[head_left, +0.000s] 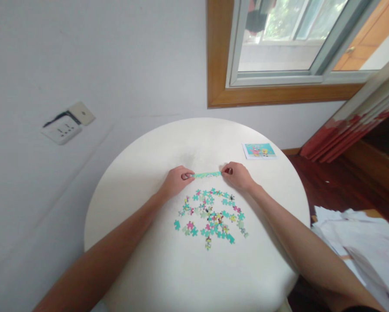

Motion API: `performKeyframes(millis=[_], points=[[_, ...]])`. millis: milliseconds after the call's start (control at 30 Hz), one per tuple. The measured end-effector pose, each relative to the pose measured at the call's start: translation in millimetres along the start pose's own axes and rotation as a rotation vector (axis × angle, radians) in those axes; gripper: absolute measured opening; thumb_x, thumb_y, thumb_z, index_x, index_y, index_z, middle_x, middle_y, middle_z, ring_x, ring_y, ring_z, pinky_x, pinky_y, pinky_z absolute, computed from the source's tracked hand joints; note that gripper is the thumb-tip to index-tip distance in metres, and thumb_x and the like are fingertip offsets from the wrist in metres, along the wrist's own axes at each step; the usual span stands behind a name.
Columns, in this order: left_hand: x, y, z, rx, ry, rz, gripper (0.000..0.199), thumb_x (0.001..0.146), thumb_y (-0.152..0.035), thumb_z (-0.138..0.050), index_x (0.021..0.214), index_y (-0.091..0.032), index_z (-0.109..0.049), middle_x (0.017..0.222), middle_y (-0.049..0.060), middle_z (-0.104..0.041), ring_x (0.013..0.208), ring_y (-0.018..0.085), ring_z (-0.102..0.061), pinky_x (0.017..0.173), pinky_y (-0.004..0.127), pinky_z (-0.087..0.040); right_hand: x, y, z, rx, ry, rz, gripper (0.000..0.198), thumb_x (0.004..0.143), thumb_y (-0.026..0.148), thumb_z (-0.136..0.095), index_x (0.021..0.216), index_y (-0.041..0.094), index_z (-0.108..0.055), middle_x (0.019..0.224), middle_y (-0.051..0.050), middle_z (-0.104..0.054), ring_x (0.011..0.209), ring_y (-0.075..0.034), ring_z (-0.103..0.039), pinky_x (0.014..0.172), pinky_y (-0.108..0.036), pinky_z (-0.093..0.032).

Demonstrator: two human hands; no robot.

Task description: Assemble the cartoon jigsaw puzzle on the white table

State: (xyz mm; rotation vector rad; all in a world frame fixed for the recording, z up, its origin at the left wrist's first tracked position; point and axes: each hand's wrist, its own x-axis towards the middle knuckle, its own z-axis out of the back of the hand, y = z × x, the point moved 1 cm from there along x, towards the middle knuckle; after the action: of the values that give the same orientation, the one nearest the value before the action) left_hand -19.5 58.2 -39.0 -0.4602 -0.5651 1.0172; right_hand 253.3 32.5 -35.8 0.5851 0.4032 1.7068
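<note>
A narrow green strip of joined jigsaw puzzle pieces (208, 175) lies across the white round table (142, 268). At its left end, my left hand (178, 180) is closed in a pinch, thumb and finger on the strip. My right hand (237, 174) pinches the right end in the same way. Between my forearms, nearer to me, loose jigsaw pieces (225, 213) in teal, pink, yellow and pale green are spread in a patch. A small picture card (259, 151) with two cartoon figures on teal rests beyond my right hand.
The table's far edge is close to a white wall (132, 56) with a socket (63, 129) at the left. A wood-framed window (220, 93) is above. At the right are a red and white curtain (337, 130) and a pile of papers (360, 247) below table height.
</note>
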Motion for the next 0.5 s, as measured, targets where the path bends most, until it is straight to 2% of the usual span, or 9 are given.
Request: performKeyframes(millis=[500], points=[[0.0,0.3,-0.7,0.001,-0.009,-0.013,0.018,0.077,-0.027,-0.068,0.091,-0.018,-0.075,0.078,0.003,-0.066,0.065,0.013,-0.056,0.066,0.026,-0.045,1.1,-3.1,-1.7,0.011,0.016,-0.005,0.012,0.079,0.023,-0.061,0.083,0.022,-0.073,0.079,-0.002,-0.072,0.068,-0.015,-0.059,0.065,-0.025,-0.040]])
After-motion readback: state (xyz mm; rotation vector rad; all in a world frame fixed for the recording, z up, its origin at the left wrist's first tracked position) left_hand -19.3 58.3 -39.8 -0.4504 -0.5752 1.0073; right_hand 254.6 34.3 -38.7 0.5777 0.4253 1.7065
